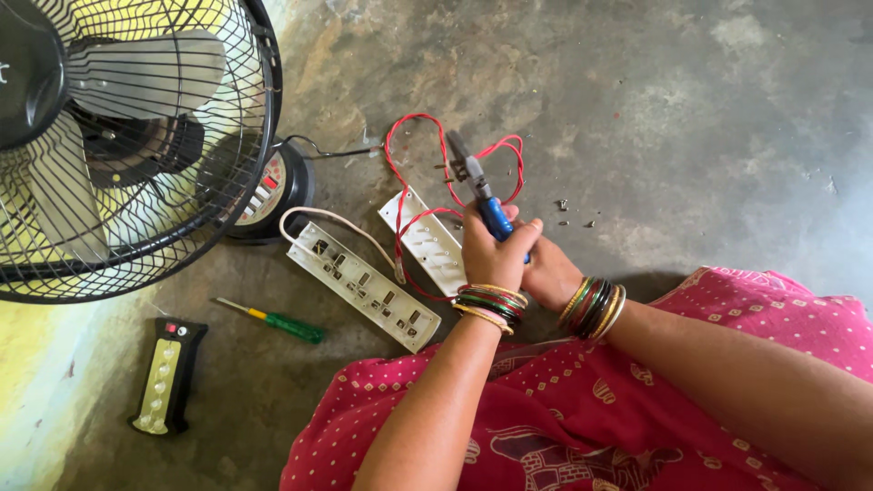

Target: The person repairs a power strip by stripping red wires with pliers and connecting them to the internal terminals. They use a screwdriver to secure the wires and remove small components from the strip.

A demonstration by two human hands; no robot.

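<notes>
Both my hands meet over the floor in front of my lap. My left hand [494, 256] and my right hand [548, 273] together grip blue-handled pliers [479, 189], whose jaws point away toward a loop of red wire [397, 177]. Just left of my hands lies an opened white power strip cover [427, 238], with the red wire running across it. A second white power strip [362, 285] with several sockets lies beside it, a white cord looping from its end. Bangles cover both wrists.
A large black table fan [118, 136] stands at the left with its round base [277, 186]. A green-handled screwdriver [282, 322] and a black handheld light [168, 375] lie on the concrete floor. Small screws [573, 216] are scattered right of the pliers.
</notes>
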